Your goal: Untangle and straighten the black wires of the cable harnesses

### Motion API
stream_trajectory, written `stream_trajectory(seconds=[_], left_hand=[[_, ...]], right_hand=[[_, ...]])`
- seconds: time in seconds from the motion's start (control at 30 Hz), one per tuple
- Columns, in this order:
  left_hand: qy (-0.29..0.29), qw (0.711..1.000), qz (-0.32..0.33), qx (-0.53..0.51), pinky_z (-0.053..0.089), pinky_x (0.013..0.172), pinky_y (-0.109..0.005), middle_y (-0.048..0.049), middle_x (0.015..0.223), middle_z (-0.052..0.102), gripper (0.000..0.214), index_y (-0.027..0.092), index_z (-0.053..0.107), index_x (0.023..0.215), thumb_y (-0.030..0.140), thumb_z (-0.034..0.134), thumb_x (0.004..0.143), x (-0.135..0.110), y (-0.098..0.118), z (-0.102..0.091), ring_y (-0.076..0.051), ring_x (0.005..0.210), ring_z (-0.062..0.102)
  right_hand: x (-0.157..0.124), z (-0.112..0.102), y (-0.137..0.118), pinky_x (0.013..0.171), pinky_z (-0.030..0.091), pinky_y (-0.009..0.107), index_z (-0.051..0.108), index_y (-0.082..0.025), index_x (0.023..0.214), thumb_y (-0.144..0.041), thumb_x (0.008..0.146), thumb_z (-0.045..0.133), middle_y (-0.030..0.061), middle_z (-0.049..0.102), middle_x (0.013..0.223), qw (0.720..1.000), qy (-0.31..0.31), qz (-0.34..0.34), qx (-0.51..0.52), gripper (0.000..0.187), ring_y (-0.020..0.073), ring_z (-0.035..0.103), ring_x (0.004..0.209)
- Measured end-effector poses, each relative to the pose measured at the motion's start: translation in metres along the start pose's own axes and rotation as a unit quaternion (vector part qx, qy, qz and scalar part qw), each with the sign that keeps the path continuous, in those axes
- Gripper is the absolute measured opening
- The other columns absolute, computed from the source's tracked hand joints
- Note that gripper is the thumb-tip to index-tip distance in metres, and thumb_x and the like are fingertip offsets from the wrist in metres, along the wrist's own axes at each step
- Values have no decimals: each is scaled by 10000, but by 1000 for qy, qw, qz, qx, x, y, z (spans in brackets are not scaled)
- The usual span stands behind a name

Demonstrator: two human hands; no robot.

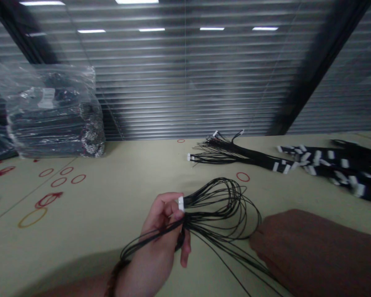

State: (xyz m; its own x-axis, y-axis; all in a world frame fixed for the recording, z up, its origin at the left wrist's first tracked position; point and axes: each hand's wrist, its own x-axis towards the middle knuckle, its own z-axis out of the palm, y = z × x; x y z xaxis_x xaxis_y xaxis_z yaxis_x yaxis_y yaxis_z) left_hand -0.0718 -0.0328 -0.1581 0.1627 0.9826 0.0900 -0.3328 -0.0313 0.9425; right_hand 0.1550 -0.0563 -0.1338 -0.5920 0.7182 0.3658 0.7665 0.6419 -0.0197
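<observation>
My left hand (160, 235) is closed around a black wire harness (218, 214), pinching it just behind a white connector (181, 203). From the connector, thin black wires loop out to the right and fold back through the grip. Some strands run back over the wrist, and others trail toward the lower right. My right hand (297, 243) is at the right, dark and blurred, with its back toward me. Its near tip meets the outer wire of the loop, and loose strands pass beside or beneath it. The fingers of this hand are hidden.
Further back lies another black harness bundle (250, 156) with white connectors and labels. A pile of labelled harnesses (343, 165) is at the right. A clear plastic bag (55, 119) of black cables stands back left. Red rubber bands (58, 182) and a yellow one (32, 218) lie scattered.
</observation>
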Motion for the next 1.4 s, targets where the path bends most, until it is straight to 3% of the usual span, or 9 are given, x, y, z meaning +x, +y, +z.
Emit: stream_trajectory(seconds=[0.13,0.23,0.3,0.43,0.67,0.8,1.03,1.27,1.4], left_hand=[[-23,999,19,-13,401,310,-66,75,649,498,44,221,527,931,218,534,888,-2,-4,-1,-12,368,483],[-61,995,68,-36,408,319,-53,70,721,512,75,272,552,964,278,545,889,-4,-7,-3,-2,381,516],[-79,993,79,-41,417,332,-46,67,751,518,102,307,558,992,278,530,899,-5,-9,-5,1,395,533],[-85,994,66,-28,436,356,-42,58,791,517,151,330,556,1028,249,487,921,-5,-12,-8,1,429,557],[-78,994,60,-39,435,339,-53,67,734,523,124,323,577,998,267,526,901,-5,-11,-6,-9,406,549],[-67,993,81,-53,430,327,-52,70,699,518,115,307,590,987,265,550,887,-6,-12,-3,-4,384,527],[-93,992,74,-52,417,332,-35,64,713,500,129,306,591,1005,264,526,902,-5,-16,-3,3,394,531],[-105,992,49,-40,416,337,-34,64,744,480,122,308,574,1006,269,511,909,-6,-13,-4,8,405,533],[-86,995,40,-24,412,324,-40,67,733,493,89,275,551,982,293,533,897,-5,-12,-5,3,393,530]], right_hand=[[37,-2,-13,483,350,219,543,-183,600,-124,834,458,-20,541,541,992,-89,-11,89,256,100,507,477],[56,-7,-17,532,362,184,578,-177,665,-130,877,448,-46,568,598,964,-156,25,215,253,71,503,533],[59,-5,-19,528,338,177,596,-183,678,-160,895,445,-59,553,589,947,-165,51,271,266,61,470,527],[54,2,-25,518,294,180,593,-188,660,-149,862,470,-78,494,542,938,-149,70,304,239,48,423,497],[48,1,-39,592,327,216,629,-231,730,-159,828,505,-82,595,651,965,-58,62,250,174,75,525,586],[48,4,-44,618,342,216,633,-260,772,-173,818,535,-101,632,719,966,-23,63,251,139,73,570,636],[46,8,-45,558,293,239,611,-222,680,-117,770,506,-79,600,635,971,-25,79,223,174,83,532,561],[49,7,-46,522,236,273,548,-186,635,-98,758,533,-49,538,572,991,2,37,129,152,111,483,517],[43,1,-31,522,270,256,567,-179,676,-141,805,513,-22,537,557,996,17,25,80,145,108,473,509]])
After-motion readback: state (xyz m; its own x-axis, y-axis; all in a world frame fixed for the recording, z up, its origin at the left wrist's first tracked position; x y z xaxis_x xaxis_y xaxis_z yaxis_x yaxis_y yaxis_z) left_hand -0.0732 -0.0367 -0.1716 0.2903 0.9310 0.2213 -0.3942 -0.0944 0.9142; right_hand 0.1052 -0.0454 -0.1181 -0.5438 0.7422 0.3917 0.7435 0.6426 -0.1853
